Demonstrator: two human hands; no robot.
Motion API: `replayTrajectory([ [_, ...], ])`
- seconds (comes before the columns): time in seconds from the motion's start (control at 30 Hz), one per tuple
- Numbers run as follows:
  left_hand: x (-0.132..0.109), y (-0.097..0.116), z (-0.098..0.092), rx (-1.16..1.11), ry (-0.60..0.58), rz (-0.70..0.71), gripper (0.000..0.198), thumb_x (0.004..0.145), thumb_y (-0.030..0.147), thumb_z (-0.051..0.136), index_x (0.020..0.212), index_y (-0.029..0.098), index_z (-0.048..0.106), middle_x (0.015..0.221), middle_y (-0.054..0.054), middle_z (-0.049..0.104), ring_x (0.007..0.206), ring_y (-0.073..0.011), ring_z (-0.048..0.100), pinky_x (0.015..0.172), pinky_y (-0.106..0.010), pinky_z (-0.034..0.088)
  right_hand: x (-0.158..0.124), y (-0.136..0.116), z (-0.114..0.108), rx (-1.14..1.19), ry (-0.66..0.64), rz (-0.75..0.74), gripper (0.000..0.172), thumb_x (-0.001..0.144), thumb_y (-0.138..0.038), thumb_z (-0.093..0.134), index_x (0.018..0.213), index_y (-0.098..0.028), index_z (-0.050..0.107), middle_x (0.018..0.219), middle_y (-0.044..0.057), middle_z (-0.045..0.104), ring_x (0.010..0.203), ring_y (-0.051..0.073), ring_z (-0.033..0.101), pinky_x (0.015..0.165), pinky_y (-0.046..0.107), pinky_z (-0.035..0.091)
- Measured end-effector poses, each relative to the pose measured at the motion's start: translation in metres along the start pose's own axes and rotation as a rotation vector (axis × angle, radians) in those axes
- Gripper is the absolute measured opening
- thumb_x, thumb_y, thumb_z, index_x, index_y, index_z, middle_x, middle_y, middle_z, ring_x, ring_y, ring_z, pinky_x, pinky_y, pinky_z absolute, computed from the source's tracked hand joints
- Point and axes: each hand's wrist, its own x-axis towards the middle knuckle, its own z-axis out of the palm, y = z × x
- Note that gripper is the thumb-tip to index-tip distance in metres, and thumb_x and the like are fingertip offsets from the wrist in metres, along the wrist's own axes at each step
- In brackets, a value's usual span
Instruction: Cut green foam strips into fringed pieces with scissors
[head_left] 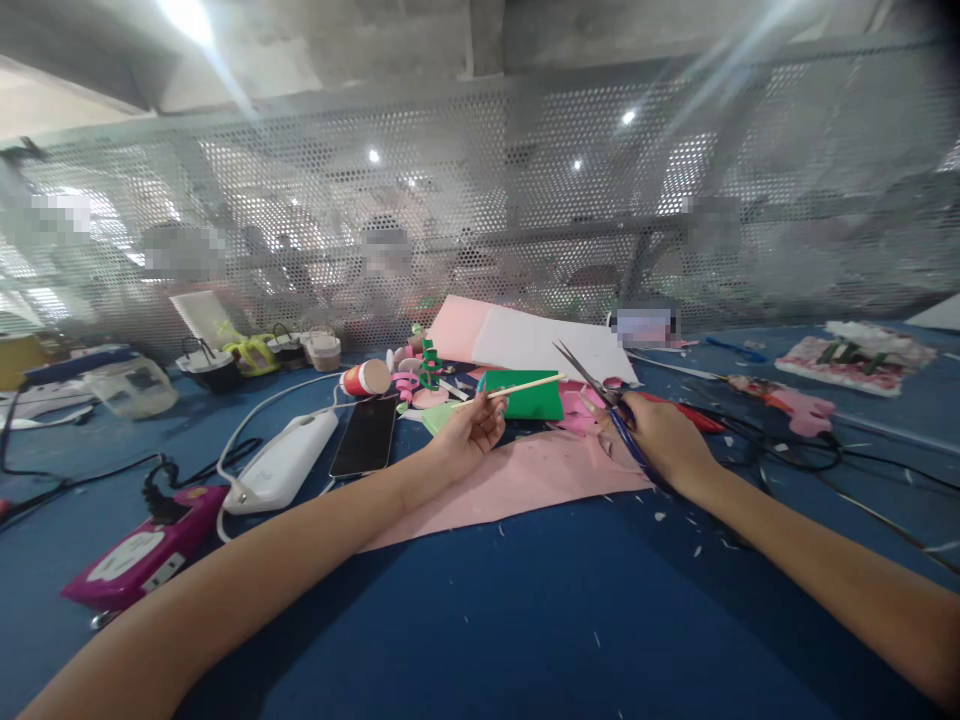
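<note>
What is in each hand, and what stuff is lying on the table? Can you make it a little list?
left hand: pinches a thin wooden stick, its tip pointing right
right hand: holds scissors, blades open
under the hands: pink sheet on the blue table
behind the stick: green sheet
left of the hands: black phone, white power bank
</note>
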Motion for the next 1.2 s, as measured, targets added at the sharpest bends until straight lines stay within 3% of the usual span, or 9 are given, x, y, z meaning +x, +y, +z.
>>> replayTrajectory([
  [0.23, 0.001, -0.001, -0.003, 0.023, -0.062, -0.011, 0.015, 0.086, 0.022, 0.051, 0.078, 0.013, 0.059, 0.065, -0.001, 0.064, 0.055, -0.0063, 0.059, 0.057, -0.017, 0.05, 0.0, 0.0, 0.0, -0.003, -0.003, -0.015, 0.043, 0.085, -0.055, 0.035, 0.084, -0.017, 0.055, 0.077, 0.014, 0.066, 0.075, 0.028, 0.064, 0.055, 0.028, 0.035],
  [0.43, -0.003, -0.003, 0.0, 0.068, -0.128, -0.048, 0.022, 0.085, 0.033, 0.051, 0.073, 0.015, 0.055, 0.076, -0.003, 0.065, 0.076, -0.0129, 0.064, 0.073, -0.026, 0.051, 0.002, 0.003, -0.001, 0.059, 0.025, -0.054, 0.035, 0.086, -0.049, 0.036, 0.082, -0.018, 0.052, 0.075, 0.012, 0.066, 0.076, 0.027, 0.064, 0.057, 0.027, 0.035],
  [0.5, -0.006, -0.002, 0.002, 0.072, -0.22, -0.079, 0.029, 0.088, 0.034, 0.044, 0.066, 0.015, 0.051, 0.06, 0.0, 0.058, 0.06, -0.0105, 0.061, 0.067, -0.025, 0.051, 0.001, 0.002, -0.005, 0.112, 0.024, -0.117, 0.031, 0.086, -0.045, 0.037, 0.081, -0.019, 0.051, 0.073, 0.01, 0.066, 0.075, 0.026, 0.064, 0.056, 0.026, 0.034],
  [0.57, -0.009, 0.0, 0.003, 0.097, -0.329, -0.115, 0.035, 0.091, 0.033, 0.037, 0.063, 0.015, 0.048, 0.044, 0.005, 0.044, 0.037, -0.0056, 0.044, 0.051, -0.019, 0.046, -0.001, -0.001, -0.008, 0.126, 0.019, -0.179, 0.028, 0.087, -0.042, 0.036, 0.082, -0.019, 0.051, 0.073, 0.008, 0.065, 0.075, 0.025, 0.064, 0.056, 0.026, 0.034],
  [0.63, -0.011, 0.001, 0.003, 0.139, -0.391, -0.155, 0.039, 0.093, 0.033, 0.032, 0.063, 0.015, 0.049, 0.037, 0.007, 0.031, 0.029, -0.0034, 0.027, 0.038, -0.015, 0.034, -0.004, -0.004, -0.011, 0.053, 0.031, -0.216, 0.028, 0.086, -0.042, 0.038, 0.085, -0.018, 0.052, 0.077, 0.009, 0.066, 0.076, 0.025, 0.063, 0.056, 0.026, 0.034],
  [0.7, -0.012, 0.002, 0.003, 0.167, -0.414, -0.193, 0.038, 0.093, 0.034, 0.031, 0.068, 0.014, 0.053, 0.036, 0.007, 0.027, 0.029, -0.0037, 0.023, 0.034, -0.013, 0.024, -0.007, -0.007, -0.013, -0.065, 0.062, -0.233, 0.031, 0.084, -0.044, 0.04, 0.09, -0.016, 0.052, 0.084, 0.012, 0.066, 0.08, 0.027, 0.063, 0.057, 0.027, 0.034],
  [0.83, -0.012, 0.003, 0.002, 0.17, -0.513, -0.249, 0.034, 0.092, 0.036, 0.033, 0.082, 0.016, 0.059, 0.04, 0.007, 0.027, 0.032, -0.0041, 0.022, 0.035, -0.014, 0.021, -0.008, -0.009, -0.013, -0.138, 0.034, -0.239, 0.031, 0.086, -0.043, 0.037, 0.093, -0.016, 0.052, 0.091, 0.012, 0.066, 0.084, 0.027, 0.062, 0.057, 0.028, 0.035],
  [1.03, -0.019, 0.002, 0.004, 0.246, -0.609, -0.308, 0.026, 0.087, 0.03, 0.046, 0.103, 0.014, 0.061, 0.05, 0.006, 0.032, 0.036, -0.003, 0.022, 0.033, -0.013, 0.021, -0.009, -0.012, -0.011, -0.044, -0.054, -0.258, 0.032, 0.088, -0.042, 0.033, 0.09, -0.017, 0.053, 0.09, 0.012, 0.066, 0.083, 0.025, 0.062, 0.059, 0.027, 0.038],
  [1.2, -0.023, 0.0, 0.005, 0.346, -0.613, -0.281, 0.034, 0.085, 0.028, 0.051, 0.118, 0.019, 0.054, 0.061, 0.004, 0.037, 0.039, -0.0023, 0.026, 0.031, -0.011, 0.017, -0.007, -0.011, -0.011, 0.15, -0.1, -0.299, 0.037, 0.086, -0.05, 0.032, 0.081, -0.019, 0.05, 0.076, 0.009, 0.063, 0.075, 0.023, 0.062, 0.06, 0.028, 0.04],
])
